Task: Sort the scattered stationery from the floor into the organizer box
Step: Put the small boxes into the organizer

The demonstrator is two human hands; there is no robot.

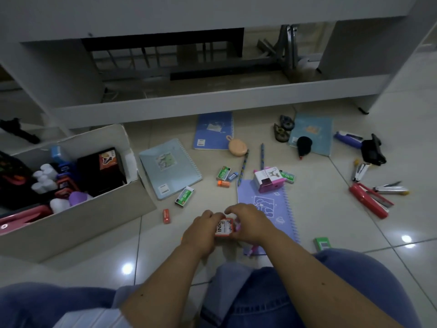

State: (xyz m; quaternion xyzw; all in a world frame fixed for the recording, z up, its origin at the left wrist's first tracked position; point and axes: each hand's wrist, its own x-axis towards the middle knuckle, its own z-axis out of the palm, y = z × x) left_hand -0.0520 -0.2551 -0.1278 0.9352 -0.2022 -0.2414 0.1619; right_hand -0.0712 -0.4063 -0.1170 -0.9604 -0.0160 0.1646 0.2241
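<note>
A: Ink box, small and red-white, is held between both hands just above the floor. The left hand grips its left side and the fingers of the right hand curl over its top and right side, so the two hands are together, clamped on the one thing.

B: And where must it go?

A: To the organizer box. It stands to the left of the hands and a little farther away, open at the top, already with bottles and other items inside. I judge the left hand is the nearer one for the carry. The long axis of the ink box I cannot tell; the fingers hide too much of it.

B: What lies around the hands?

A: Just beside the right hand is a purple notebook, partly under it. Left of the hands, near, lies a small red stamp. Farther ahead are a pink sharpener, green staple boxes and two pencils. Far right, well apart, a red stapler.

B: The surface?

A: Glossy pale floor tiles with lamp reflections. Beyond everything stands a white desk.
</note>
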